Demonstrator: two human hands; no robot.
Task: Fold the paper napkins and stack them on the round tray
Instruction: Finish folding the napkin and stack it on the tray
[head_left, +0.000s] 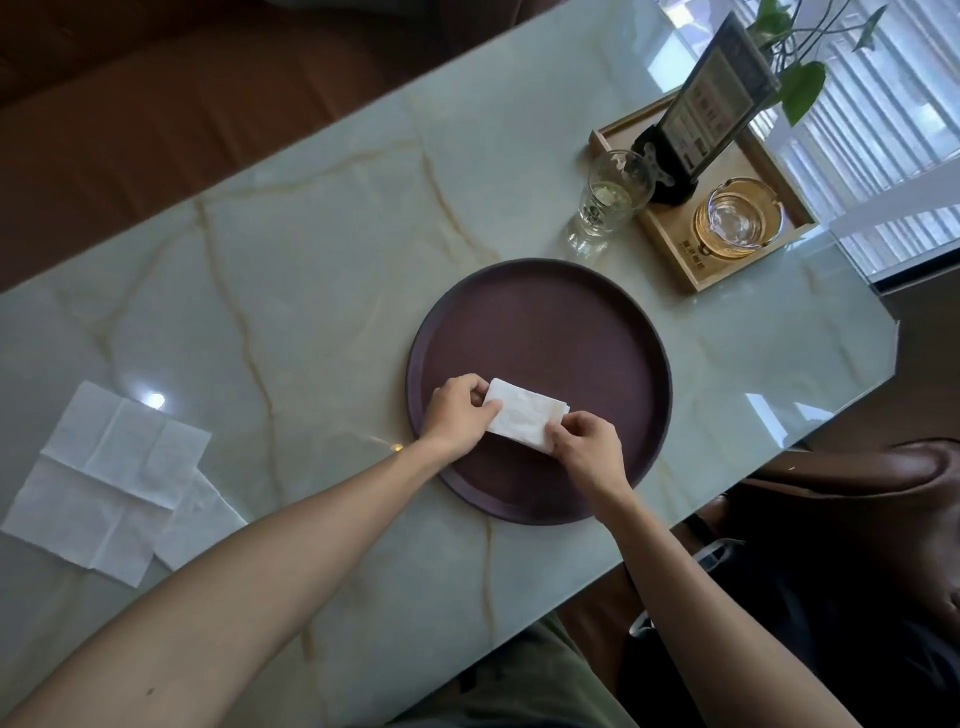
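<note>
Over the near edge of the round tray (540, 291), a person's left hand (457, 415) and right hand (589, 447) pinch opposite ends of a folded napkin (522, 413), fingers curled onto the paper. Let go unevenly, the light folds could spring open or slide askew. Two unfolded napkins (111, 478) wait, overlapping, on the marble table (291, 270), well left. A glass (613, 192) and a wooden tray (670, 244) with an ashtray (737, 218) stand beyond, not blocking the work.
</note>
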